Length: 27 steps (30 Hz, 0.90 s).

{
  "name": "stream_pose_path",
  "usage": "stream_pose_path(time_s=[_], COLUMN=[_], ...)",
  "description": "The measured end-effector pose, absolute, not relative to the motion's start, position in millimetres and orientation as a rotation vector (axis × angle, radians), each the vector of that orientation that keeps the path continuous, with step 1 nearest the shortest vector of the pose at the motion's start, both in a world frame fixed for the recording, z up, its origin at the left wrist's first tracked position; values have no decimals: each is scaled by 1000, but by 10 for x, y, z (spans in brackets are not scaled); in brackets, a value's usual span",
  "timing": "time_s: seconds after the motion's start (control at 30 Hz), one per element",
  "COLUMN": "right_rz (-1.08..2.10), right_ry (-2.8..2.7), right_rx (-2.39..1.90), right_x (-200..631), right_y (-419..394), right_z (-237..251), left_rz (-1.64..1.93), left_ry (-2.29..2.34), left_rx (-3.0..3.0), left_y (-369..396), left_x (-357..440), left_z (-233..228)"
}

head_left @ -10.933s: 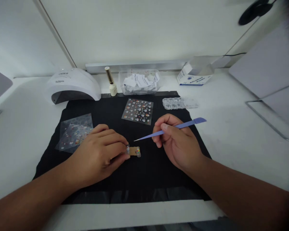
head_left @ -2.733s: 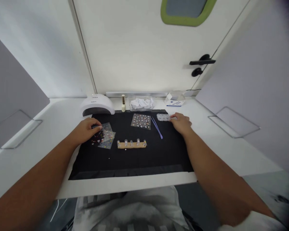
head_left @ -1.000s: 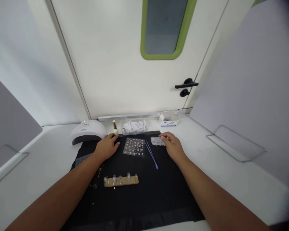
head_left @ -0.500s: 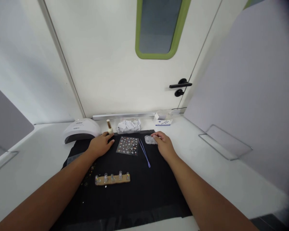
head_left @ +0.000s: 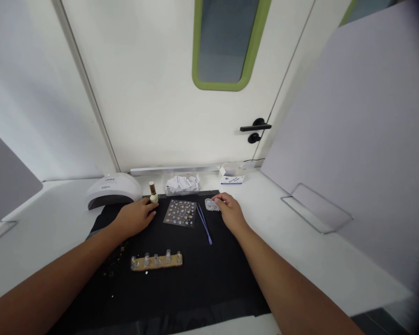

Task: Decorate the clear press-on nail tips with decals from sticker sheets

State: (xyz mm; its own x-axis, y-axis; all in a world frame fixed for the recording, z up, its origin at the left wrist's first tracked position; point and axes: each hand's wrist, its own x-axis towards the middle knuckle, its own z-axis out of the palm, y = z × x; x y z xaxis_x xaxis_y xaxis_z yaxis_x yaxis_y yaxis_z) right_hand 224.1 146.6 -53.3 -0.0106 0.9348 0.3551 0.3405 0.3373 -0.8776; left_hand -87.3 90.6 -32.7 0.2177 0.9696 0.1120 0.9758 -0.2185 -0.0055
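My left hand lies on the black mat with fingers stretched and thumb apart. Its fingertips are at the foot of a nail polish bottle with a gold-brown cap, which stands upright. My right hand pinches the right side of a small clear compartment case on the mat; its fingers hide part of the case. Between the hands lie a nail sticker sheet and purple tweezers. Nearer to me, several clear nail tips stand on a tan strip holder.
A white nail lamp stands at back left. Behind the black mat are a clear box of white packets and a small white-and-blue carton. Loose bits lie left of the holder. A wire stand is at right.
The whole view has shifted slightly, so the things sit a little further left. Both hands keep nearly the same places beside the bottle and the case.
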Motion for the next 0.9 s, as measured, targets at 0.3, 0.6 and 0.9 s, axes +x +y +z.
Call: stream_pose_path(time_s=[0.3,0.6,0.9], right_rz=[768,796,799], right_ry=[-1526,-1463,-1437], right_rx=[-1210,-1235,-1235], right_x=[2251,2294,2345], right_y=[1470,1482,1490], right_z=[-537,-537,-560], left_rz=[-129,-276,-418], left_ry=[-1772,-1684,-1656], left_rx=[-2558,-2666,-2767], left_y=[466,469,450], left_x=[-1035,-1129,-1133], left_z=[-350,-404,-370])
